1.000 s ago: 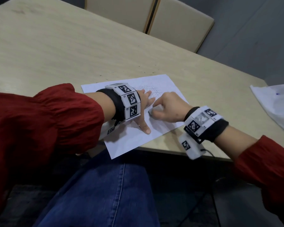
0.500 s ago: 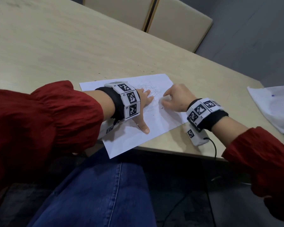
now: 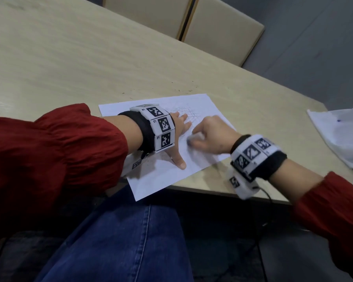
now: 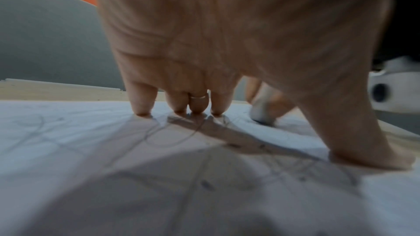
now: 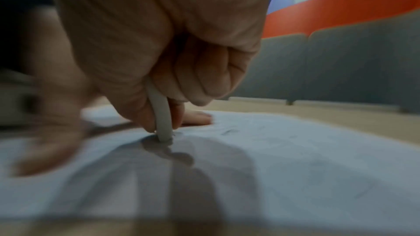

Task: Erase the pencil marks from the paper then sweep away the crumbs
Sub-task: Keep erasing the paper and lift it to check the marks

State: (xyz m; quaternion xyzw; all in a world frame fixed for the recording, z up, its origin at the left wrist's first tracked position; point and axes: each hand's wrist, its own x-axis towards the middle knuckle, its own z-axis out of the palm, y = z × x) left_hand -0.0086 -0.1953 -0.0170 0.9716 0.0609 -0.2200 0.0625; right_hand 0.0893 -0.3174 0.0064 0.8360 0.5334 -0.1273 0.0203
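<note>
The big pale wooden table (image 3: pixel 90 58) fills the head view, with two beige padded chairs (image 3: pixel 222 31) pushed in at its far side and a loose pile of white sheets (image 3: pixel 338 135) lying off at the right end. The person's lap in blue jeans (image 3: pixel 120 241) sits below the near edge, red sleeves (image 3: pixel 55 151) on both arms, marker-tagged wristbands (image 3: pixel 161 129) on both wrists.

Centre stage is the white sheet of paper (image 3: pixel 161 176), lying at an angle, its near corner hanging just over the table's edge. Faint grey pencil marks (image 3: pixel 189 115), crossing lines, show on its far half, beyond the fingers; the left wrist view shows more lines (image 4: pixel 200 159) running under the palm.

The left hand (image 3: pixel 179 137) is spread flat, fingers straight, fingertips (image 4: pixel 142 110) and thumb (image 4: pixel 363 153) pressing down on the sheet and gripping nothing. A thin ring (image 4: pixel 198 96) sits on one finger.

Just beside it, the right hand (image 3: pixel 212 135) is blurred in the head view. Its fingers are curled, pinching a white eraser (image 5: pixel 161 114) between thumb and fingertips; the eraser stands nearly upright, its lower end touching the paper, a dark smudge on its tip (image 4: pixel 262 120).

Tiny dark crumbs (image 3: pixel 183 91) are scattered on the bare table just beyond the paper's far edge, and a few specks (image 4: pixel 205 185) lie on the sheet itself.
</note>
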